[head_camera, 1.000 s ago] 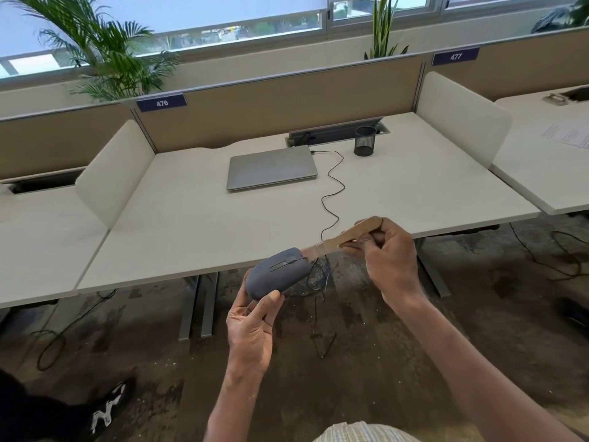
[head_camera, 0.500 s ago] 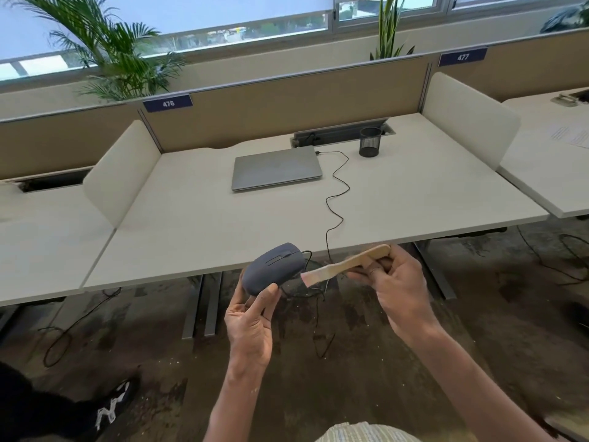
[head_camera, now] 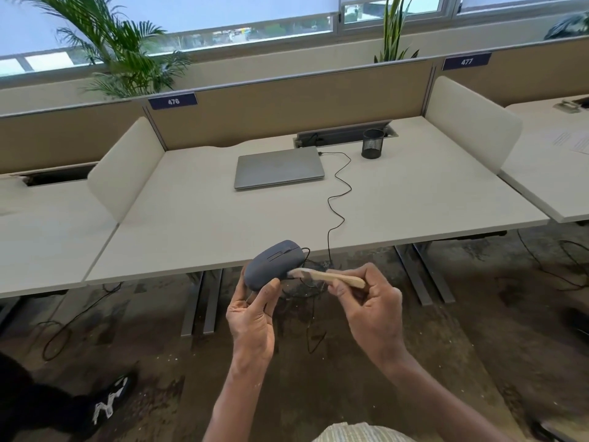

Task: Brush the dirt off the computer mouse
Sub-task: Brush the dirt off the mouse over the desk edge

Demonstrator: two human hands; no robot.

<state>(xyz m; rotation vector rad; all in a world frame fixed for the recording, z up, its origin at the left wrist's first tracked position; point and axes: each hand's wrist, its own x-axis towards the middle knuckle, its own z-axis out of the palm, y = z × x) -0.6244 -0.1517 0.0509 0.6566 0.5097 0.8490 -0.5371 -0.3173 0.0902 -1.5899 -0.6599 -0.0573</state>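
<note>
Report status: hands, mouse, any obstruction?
Left hand holds mouse off the desk. Right hand grips brush, bristles at mouse's side. Mouse cable trails to laptop; nothing blocking.

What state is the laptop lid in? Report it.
Shut. The laptop lies flat on the desk with its grey lid down, no screen or keys showing, and a cable plugged in at its right side.

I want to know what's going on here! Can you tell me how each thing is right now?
Mouse: held up off the desk.
Brush: bristles against the mouse's side.
Left hand: fingers grip the mouse.
Right hand: fingers pinch the brush handle.
Laptop: lid closed, cable plugged in.
Pen cup: upright on the desk.
</note>
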